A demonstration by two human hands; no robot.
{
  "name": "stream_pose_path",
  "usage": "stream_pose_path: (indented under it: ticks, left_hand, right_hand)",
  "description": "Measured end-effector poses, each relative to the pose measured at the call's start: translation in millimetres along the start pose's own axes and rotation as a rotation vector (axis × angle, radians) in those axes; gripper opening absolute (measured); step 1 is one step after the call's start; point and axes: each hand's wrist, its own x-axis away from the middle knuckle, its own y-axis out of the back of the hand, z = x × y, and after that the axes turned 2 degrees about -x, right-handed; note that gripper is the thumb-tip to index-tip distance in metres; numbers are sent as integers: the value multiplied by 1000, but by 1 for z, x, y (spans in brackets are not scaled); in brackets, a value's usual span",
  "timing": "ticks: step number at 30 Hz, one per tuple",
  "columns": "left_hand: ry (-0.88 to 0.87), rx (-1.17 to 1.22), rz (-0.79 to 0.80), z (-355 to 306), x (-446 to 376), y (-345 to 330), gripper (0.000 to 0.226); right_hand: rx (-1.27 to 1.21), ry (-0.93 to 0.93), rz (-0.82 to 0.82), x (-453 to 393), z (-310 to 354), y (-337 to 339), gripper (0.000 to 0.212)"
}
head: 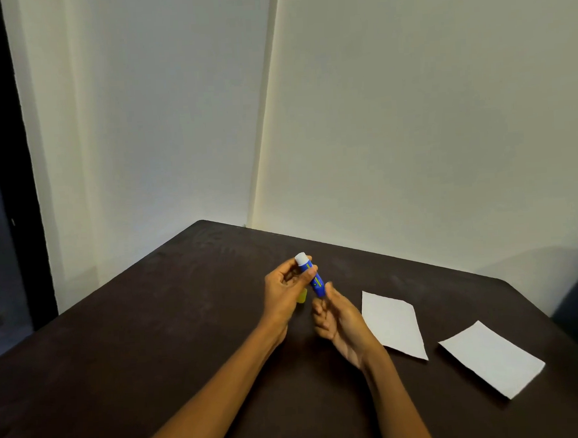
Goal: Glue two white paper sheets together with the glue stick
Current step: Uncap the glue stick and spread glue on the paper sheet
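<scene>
a dark brown counter [152, 328] fills the near scene, pushed into a corner of pale walls [409, 110]. two white paper sheets lie flat on its right side, apart from each other: the left sheet [394, 324] just beside the right wrist, the right sheet [492, 358] nearer the right edge. both forearms reach in from the near edge. above the middle of the counter, the left hand [285, 286] has its fingers curled round the upper part of a blue glue stick [313, 278], white tip pointing up and far. a yellow-green cap [302, 296] peeks from under that hand. the right hand [334, 314] pinches the stick's lower end, fingers clamped on it.
</scene>
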Motion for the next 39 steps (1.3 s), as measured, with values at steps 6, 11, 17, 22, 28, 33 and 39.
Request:
stream_pose_path:
  ticks: [6,11,17,22,28,33,39]
  left_hand:
    - [2,-13,31,2,1,-2,26]
    - [6,-9,-28,4,-2,4,27]
    - [-1,-15,15,5,0,1,28]
    - [-1,-14,-15,3,0,3,25]
    - [-5,-9,33,4,1,-1,25]
    - [-6,-25,0,3,1,1,25]
    - [-11,-20,16,4,1,-1,25]
  right_hand:
    - [10,-52,-89,-4,2,1,51]
    - [108,17,-51,0,1,-5,39]
    - [59,-81,-112,-3,2,-3,50]
    - [83,21,-57,-1,-1,-6,35]
    - [21,-78,-98,-3,1,-4,52]
    - [57,-13,-58,-1,0,-6,43]
    - [79,-46,-123,1,4,-9,53]
